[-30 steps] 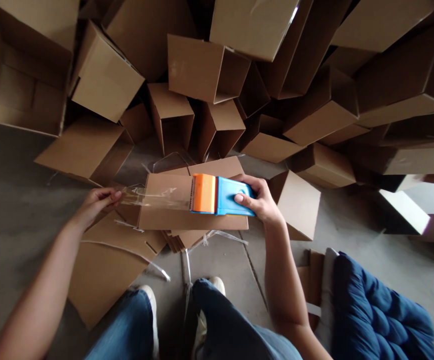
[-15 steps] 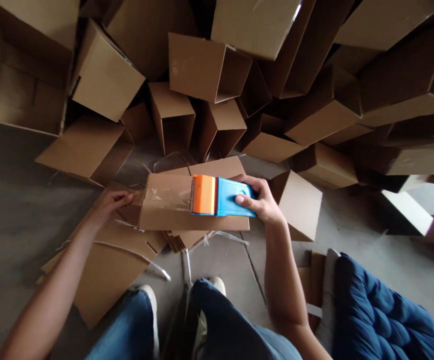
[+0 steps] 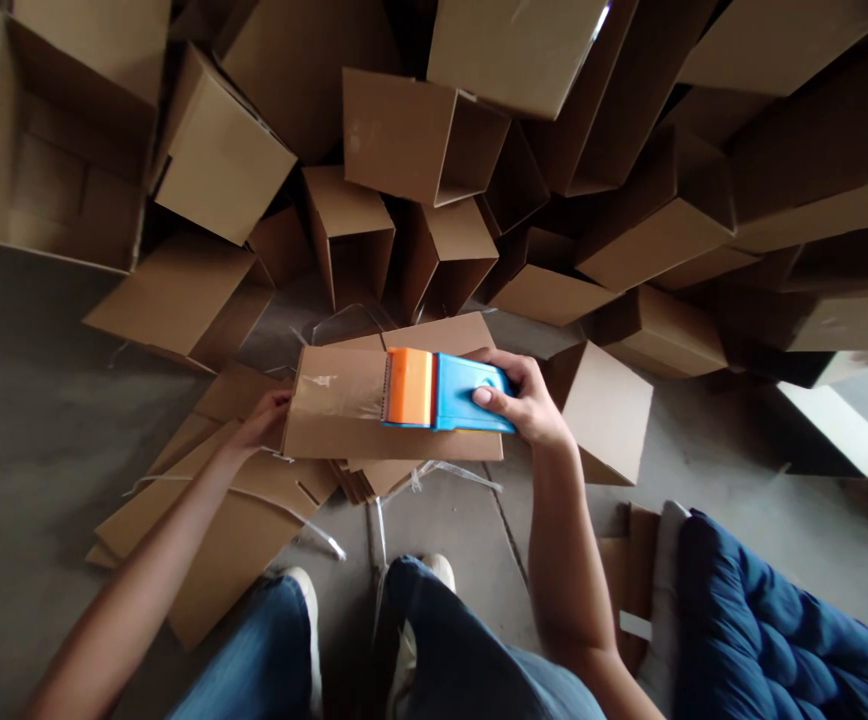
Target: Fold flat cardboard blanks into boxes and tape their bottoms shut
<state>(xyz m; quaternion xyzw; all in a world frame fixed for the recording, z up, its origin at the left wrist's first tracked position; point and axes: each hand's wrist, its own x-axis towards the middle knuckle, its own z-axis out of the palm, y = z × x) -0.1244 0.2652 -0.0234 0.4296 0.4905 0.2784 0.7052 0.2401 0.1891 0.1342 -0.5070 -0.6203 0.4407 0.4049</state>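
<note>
A closed cardboard box [image 3: 344, 438] lies crosswise in front of me, with clear packing tape [image 3: 329, 385] along its top. My right hand [image 3: 528, 398] is wrapped round the blue handle of a tape dispenser [image 3: 471, 392]. Its orange head and toothed edge rest on the middle of the box top, facing left. At the box's left end is my left hand [image 3: 263, 418], fingers pressed together against the end face. The fingertips are partly hidden behind the box edge, so what they hold, if anything, does not show.
Flat cardboard sheets [image 3: 209, 530] with loose white strapping [image 3: 321, 540] lie on the floor at left. Many open cardboard boxes [image 3: 396, 135] are piled beyond. One box [image 3: 606, 410] stands right of my hand, and a blue cushion [image 3: 779, 620] lies at lower right.
My left hand has moved right and slightly down, from pinching the tape's end off the box to the box's left end. The dispenser and right hand have hardly moved.
</note>
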